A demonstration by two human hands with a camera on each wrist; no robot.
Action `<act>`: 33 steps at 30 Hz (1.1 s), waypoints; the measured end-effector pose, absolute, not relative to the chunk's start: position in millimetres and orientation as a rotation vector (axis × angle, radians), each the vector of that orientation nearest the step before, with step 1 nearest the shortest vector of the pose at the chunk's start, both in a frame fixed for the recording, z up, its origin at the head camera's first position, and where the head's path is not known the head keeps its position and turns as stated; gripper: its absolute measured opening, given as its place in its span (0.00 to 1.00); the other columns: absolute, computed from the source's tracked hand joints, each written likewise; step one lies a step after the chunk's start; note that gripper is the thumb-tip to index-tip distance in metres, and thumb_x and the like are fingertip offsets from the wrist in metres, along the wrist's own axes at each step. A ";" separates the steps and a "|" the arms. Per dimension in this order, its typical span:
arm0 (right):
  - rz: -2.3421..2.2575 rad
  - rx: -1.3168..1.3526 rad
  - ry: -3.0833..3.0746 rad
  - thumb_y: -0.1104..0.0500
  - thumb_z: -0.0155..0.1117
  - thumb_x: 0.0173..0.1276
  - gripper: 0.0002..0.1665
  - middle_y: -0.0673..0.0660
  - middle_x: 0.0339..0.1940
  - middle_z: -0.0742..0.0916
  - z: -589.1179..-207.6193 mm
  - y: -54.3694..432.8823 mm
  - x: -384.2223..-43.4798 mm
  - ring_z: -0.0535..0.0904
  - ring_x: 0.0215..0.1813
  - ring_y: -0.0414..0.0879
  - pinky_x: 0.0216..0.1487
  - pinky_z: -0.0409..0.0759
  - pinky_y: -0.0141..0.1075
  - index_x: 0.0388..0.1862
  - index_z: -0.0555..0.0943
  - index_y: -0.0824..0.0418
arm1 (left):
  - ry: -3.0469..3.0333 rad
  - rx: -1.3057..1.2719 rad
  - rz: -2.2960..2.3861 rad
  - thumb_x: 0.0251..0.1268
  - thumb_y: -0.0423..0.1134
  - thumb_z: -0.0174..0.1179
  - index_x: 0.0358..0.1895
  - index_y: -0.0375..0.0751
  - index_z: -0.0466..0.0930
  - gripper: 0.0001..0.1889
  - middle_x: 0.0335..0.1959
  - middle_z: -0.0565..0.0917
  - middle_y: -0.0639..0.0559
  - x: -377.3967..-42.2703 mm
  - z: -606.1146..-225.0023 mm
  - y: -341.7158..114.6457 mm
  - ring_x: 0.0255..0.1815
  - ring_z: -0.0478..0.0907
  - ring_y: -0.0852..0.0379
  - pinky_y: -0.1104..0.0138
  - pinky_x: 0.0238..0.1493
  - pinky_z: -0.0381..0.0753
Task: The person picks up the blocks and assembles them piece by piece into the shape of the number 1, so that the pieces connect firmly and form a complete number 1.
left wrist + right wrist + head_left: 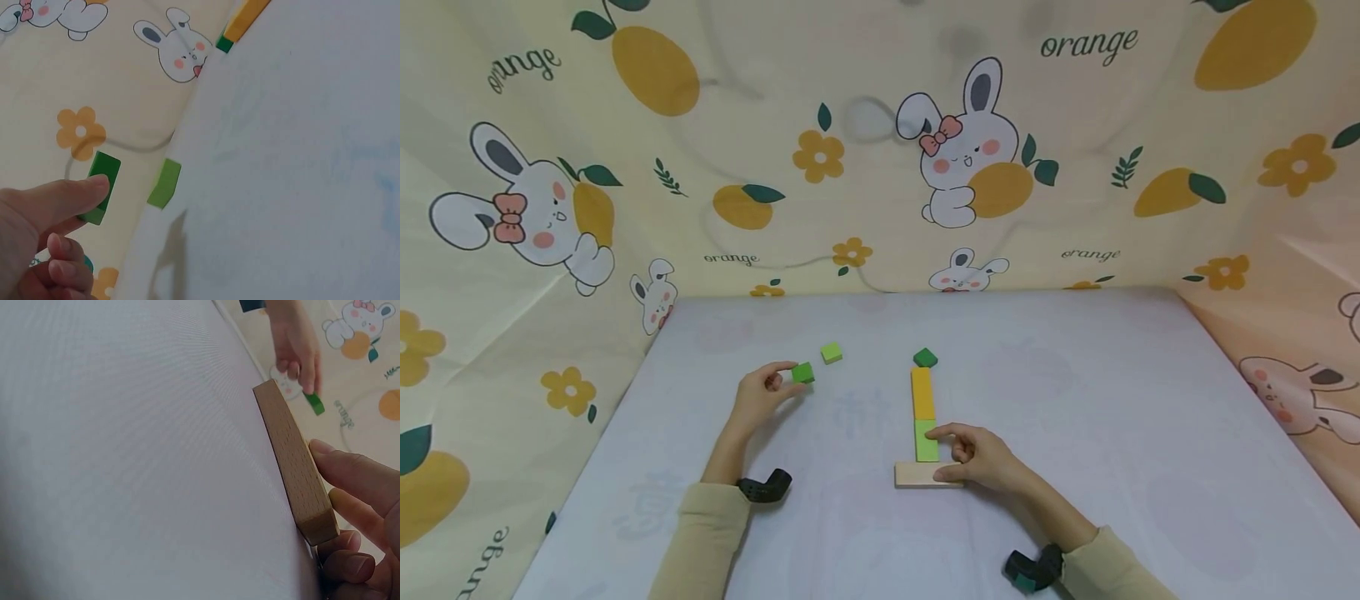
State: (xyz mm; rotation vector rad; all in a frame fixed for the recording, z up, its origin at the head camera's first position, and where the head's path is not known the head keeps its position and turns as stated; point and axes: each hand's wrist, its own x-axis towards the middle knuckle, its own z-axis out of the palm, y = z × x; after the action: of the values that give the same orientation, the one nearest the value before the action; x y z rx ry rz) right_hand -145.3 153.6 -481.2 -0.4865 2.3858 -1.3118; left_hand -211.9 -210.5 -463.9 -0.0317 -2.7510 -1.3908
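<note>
My left hand (758, 398) pinches a green block (802, 372) between thumb and forefinger, above the back left part of the table. In the left wrist view the thumb lies over this block's face. My right hand (988, 458) rests its thumb on a plain wooden plank (913, 475), while its forefinger touches the light green block (927, 446) behind it. From that block a yellow block (922, 393) runs on toward the back, with a dark green angled block (926, 357) at the far end. The right wrist view shows the thumb against the plank (290, 459), other fingers curled beside it.
Just behind my left hand lies a loose light green block (831, 352), casting a small shadow. A white cover (1075, 358) lies over the table. Printed cloth (865, 167) with rabbits and oranges hangs behind and along both sides. Black devices (765, 486) sit at both wrists.
</note>
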 end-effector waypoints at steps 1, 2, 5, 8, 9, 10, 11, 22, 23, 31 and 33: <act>-1.312 -0.488 2.387 0.54 0.76 0.53 0.31 0.49 0.21 0.67 -481.2 153.6 -145.3 0.62 0.26 0.34 0.32 0.62 0.28 0.57 0.79 0.59 | -2.746 -0.031 -1.399 0.54 0.35 0.70 0.53 0.35 0.81 0.21 0.23 0.65 0.54 -211.9 -463.7 -208.6 0.24 0.59 0.64 0.72 0.31 0.61; -1.312 -0.490 2.386 0.54 0.76 0.53 0.31 0.49 0.21 0.66 -481.1 153.5 -145.2 0.62 0.26 0.34 0.32 0.62 0.28 0.57 0.79 0.59 | -2.745 -0.034 -1.400 0.54 0.35 0.70 0.53 0.35 0.81 0.21 0.23 0.65 0.54 -212.0 -463.5 -206.7 0.24 0.59 0.64 0.72 0.31 0.61; -1.312 -0.493 2.386 0.53 0.76 0.54 0.31 0.49 0.21 0.66 -481.1 153.4 -145.1 0.62 0.25 0.34 0.32 0.62 0.28 0.57 0.79 0.59 | -2.741 -0.038 -1.414 0.54 0.35 0.70 0.53 0.35 0.81 0.21 0.22 0.64 0.54 -211.9 -463.1 -200.7 0.23 0.58 0.63 0.72 0.30 0.61; -1.314 -0.487 2.382 0.53 0.76 0.54 0.32 0.49 0.21 0.67 -481.0 153.1 -145.1 0.62 0.25 0.34 0.32 0.62 0.28 0.57 0.79 0.59 | -2.732 -0.045 -1.427 0.54 0.35 0.70 0.52 0.36 0.81 0.20 0.22 0.64 0.54 -211.9 -463.5 -194.3 0.23 0.57 0.63 0.72 0.30 0.60; -1.313 -0.485 2.381 0.53 0.76 0.54 0.32 0.49 0.21 0.67 -481.0 153.0 -145.1 0.62 0.25 0.34 0.32 0.62 0.28 0.57 0.79 0.59 | -2.727 -0.048 -1.432 0.54 0.35 0.70 0.52 0.36 0.81 0.20 0.22 0.63 0.54 -212.1 -464.0 -192.3 0.23 0.57 0.63 0.72 0.30 0.60; -1.313 -0.482 2.380 0.53 0.76 0.54 0.32 0.48 0.21 0.67 -480.9 153.0 -145.2 0.62 0.25 0.34 0.32 0.62 0.28 0.57 0.79 0.59 | -2.722 -0.050 -1.436 0.54 0.35 0.70 0.52 0.36 0.81 0.20 0.22 0.63 0.54 -212.2 -464.4 -190.4 0.23 0.57 0.63 0.72 0.30 0.60; -1.313 -0.481 2.380 0.54 0.76 0.54 0.32 0.49 0.21 0.67 -480.8 152.9 -145.2 0.62 0.25 0.34 0.32 0.62 0.28 0.57 0.79 0.59 | -2.717 -0.053 -1.444 0.53 0.35 0.70 0.51 0.36 0.82 0.20 0.22 0.63 0.54 -212.2 -464.6 -188.2 0.22 0.57 0.63 0.72 0.30 0.60; -1.340 -0.498 2.368 0.55 0.76 0.53 0.31 0.49 0.22 0.66 -479.2 153.3 -144.5 0.62 0.26 0.34 0.32 0.63 0.27 0.56 0.79 0.61 | -2.694 -0.096 -1.486 0.53 0.35 0.71 0.51 0.36 0.82 0.20 0.22 0.63 0.54 -216.9 -466.1 -168.6 0.23 0.58 0.61 0.72 0.30 0.60; -1.342 -0.500 2.368 0.55 0.76 0.53 0.31 0.49 0.22 0.66 -479.3 153.4 -144.6 0.62 0.26 0.34 0.32 0.62 0.27 0.56 0.79 0.61 | -2.691 -0.095 -1.492 0.53 0.35 0.71 0.51 0.36 0.82 0.21 0.22 0.63 0.54 -217.1 -465.6 -167.1 0.23 0.58 0.61 0.72 0.30 0.60; -1.331 -0.495 2.370 0.55 0.76 0.53 0.31 0.49 0.21 0.66 -480.1 153.6 -145.2 0.62 0.26 0.34 0.31 0.62 0.27 0.57 0.79 0.61 | -2.687 -0.121 -1.508 0.53 0.36 0.71 0.51 0.35 0.82 0.20 0.22 0.63 0.54 -219.7 -463.9 -157.0 0.24 0.58 0.61 0.72 0.31 0.60; -1.330 -0.493 2.371 0.55 0.76 0.53 0.31 0.49 0.21 0.66 -479.9 153.6 -145.2 0.62 0.26 0.34 0.31 0.62 0.27 0.57 0.79 0.61 | -2.679 -0.137 -1.515 0.53 0.35 0.70 0.51 0.35 0.82 0.20 0.22 0.63 0.54 -220.3 -463.6 -154.3 0.23 0.57 0.61 0.72 0.31 0.60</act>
State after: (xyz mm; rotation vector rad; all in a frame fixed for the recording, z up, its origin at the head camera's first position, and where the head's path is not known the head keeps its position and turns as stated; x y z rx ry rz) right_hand -145.2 153.6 -479.9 -0.4929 2.3708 -1.3302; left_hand -220.3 -154.3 -463.6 -0.1374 -2.6790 -1.5154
